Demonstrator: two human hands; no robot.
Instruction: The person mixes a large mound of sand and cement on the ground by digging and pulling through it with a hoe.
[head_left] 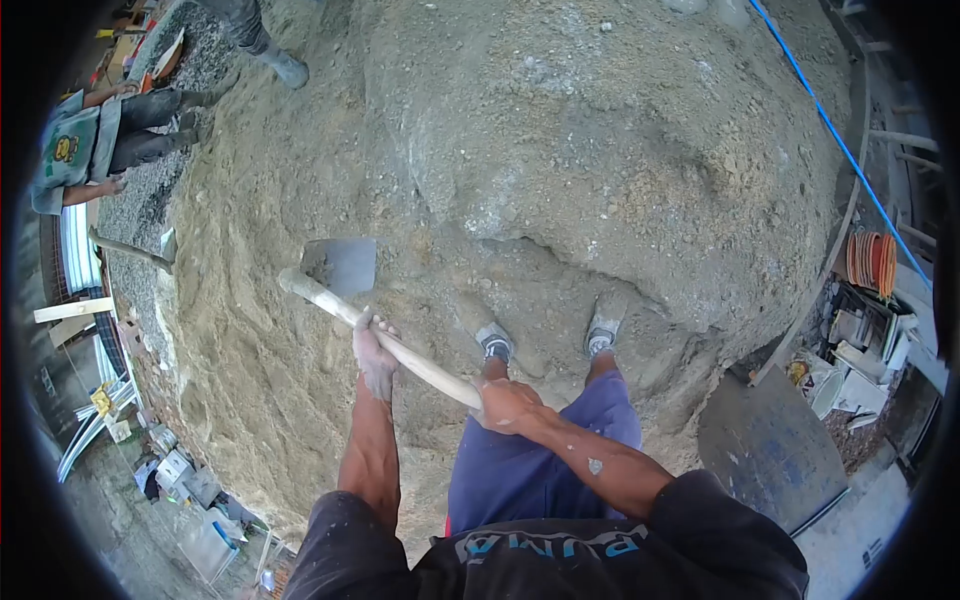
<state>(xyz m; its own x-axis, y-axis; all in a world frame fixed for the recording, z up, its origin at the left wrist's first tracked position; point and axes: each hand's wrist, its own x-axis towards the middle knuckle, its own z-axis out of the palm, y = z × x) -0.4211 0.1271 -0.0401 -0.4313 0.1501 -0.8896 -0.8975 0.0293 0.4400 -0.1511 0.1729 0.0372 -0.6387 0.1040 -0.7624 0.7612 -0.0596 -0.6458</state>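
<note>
One hoe (415, 362), two-handed grip: left hand (374, 350) wrapped round the wooden handle (440, 378) nearer the blade (352, 265), right hand (508, 406) closed on it close to the butt end. Blade's over the big dirt mound (600, 170), though from up here I can't tell if it's touching. Both feet (605, 328) are planted on the mound. Another person's (78, 148) at the mound's left edge, a blue line (834, 127) crosses its right side, and a dark sheet (770, 455) lies beside its lower right.
</note>
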